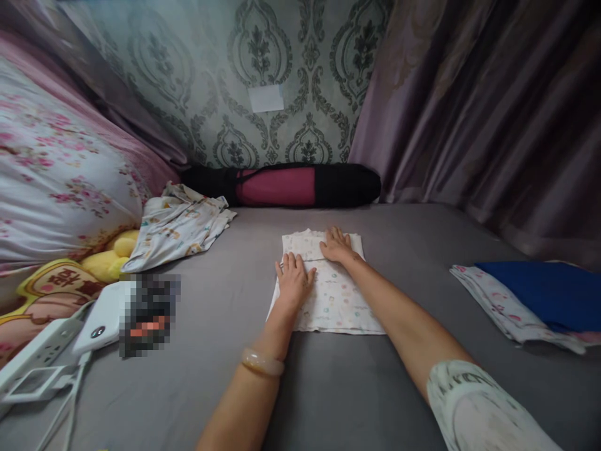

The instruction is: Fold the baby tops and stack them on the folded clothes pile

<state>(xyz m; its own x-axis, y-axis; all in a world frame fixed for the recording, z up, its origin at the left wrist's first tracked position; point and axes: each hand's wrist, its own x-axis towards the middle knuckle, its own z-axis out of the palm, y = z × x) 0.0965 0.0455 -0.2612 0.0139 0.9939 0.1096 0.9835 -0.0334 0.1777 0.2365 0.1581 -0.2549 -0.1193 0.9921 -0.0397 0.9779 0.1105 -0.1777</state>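
Observation:
A white cloth garment (pixel 335 307) with small pastel prints lies on the grey sheet, its far part folded over toward me. My left hand (pixel 294 279) rests on the garment's left side, just at the near edge of the folded part, fingers spread. Farther off and to the right, my right hand (pixel 337 244) lies on the folded part with its fingers apart. Both palms face down, and neither hand grips the fabric.
Folded blue and white cloths (pixel 539 294) lie at the right. A crumpled printed cloth (pixel 183 222), a white power bank (pixel 104 316), a power strip (pixel 44 351) and yellow plush (pixel 106 260) are at the left. A black and magenta bag (pixel 277 186) lines the wall.

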